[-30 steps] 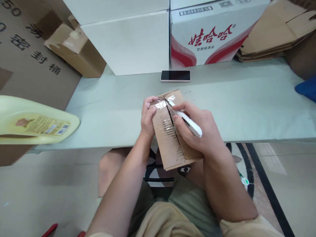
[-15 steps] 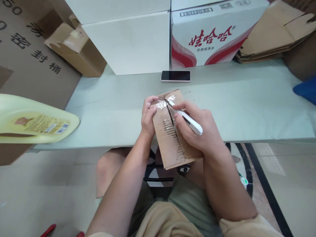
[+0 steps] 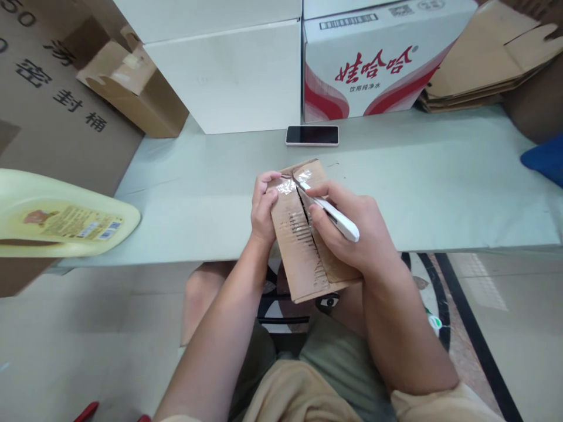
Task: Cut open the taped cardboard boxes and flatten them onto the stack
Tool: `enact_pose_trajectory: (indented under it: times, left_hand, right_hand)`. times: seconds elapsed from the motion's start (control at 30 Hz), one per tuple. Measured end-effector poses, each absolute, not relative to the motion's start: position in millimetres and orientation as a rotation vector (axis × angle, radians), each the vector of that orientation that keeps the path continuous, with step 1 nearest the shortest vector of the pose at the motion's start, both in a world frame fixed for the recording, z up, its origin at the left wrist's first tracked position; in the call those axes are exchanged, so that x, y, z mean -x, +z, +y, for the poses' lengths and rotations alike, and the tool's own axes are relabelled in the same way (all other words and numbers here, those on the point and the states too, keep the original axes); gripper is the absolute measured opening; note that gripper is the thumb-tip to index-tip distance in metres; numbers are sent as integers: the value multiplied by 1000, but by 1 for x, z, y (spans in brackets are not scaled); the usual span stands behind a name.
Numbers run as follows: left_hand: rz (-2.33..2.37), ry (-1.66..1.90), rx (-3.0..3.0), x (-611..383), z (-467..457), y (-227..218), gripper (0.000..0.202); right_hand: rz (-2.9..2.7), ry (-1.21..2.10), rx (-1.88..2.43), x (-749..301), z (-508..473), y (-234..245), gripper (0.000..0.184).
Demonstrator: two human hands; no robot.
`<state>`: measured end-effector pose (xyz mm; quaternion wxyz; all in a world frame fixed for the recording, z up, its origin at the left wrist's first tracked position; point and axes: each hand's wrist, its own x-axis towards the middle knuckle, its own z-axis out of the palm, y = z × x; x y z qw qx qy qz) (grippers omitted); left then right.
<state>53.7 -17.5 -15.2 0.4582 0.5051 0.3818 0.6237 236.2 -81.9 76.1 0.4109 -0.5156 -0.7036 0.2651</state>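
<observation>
A small brown cardboard box (image 3: pixel 299 258) juts over the table's front edge, tilted, with a dark slit along its top seam and clear tape (image 3: pixel 287 186) near its far end. My left hand (image 3: pixel 264 208) is closed on the box's left far side, thumb on top. In my right hand (image 3: pixel 352 225) is a white utility knife (image 3: pixel 336 218), its handle slanting down to the right. The blade's tip is in the slit at the taped end. My right wrist hides part of the box's right side.
A phone (image 3: pixel 312 136) lies behind the cardboard box, in front of a white carton (image 3: pixel 233 82) and a red-and-white water carton (image 3: pixel 373 76). A pale yellow jug (image 3: pixel 74 214) is at left. Flattened cardboard (image 3: pixel 479 64) is stacked back right; a blue object (image 3: pixel 545 162) sits at the right edge.
The knife's blade shows less beyond my fingers and appears to sit deeper in the slit. Both hands keep nearly the same place; my left knee has shifted slightly right.
</observation>
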Motion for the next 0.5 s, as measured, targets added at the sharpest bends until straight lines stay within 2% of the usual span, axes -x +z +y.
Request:
enact_pose_trajectory:
  times: [0.23,0.5]
  left_hand:
    - [934,1533,-1237,-54,-17,-17,37]
    - [953,1531,-1254,-53,-16,-16,38]
  right_hand:
    - [-1635,742,1321,-236,-84,76,14]
    - [-1761,677,1303,-237,-82,76,17]
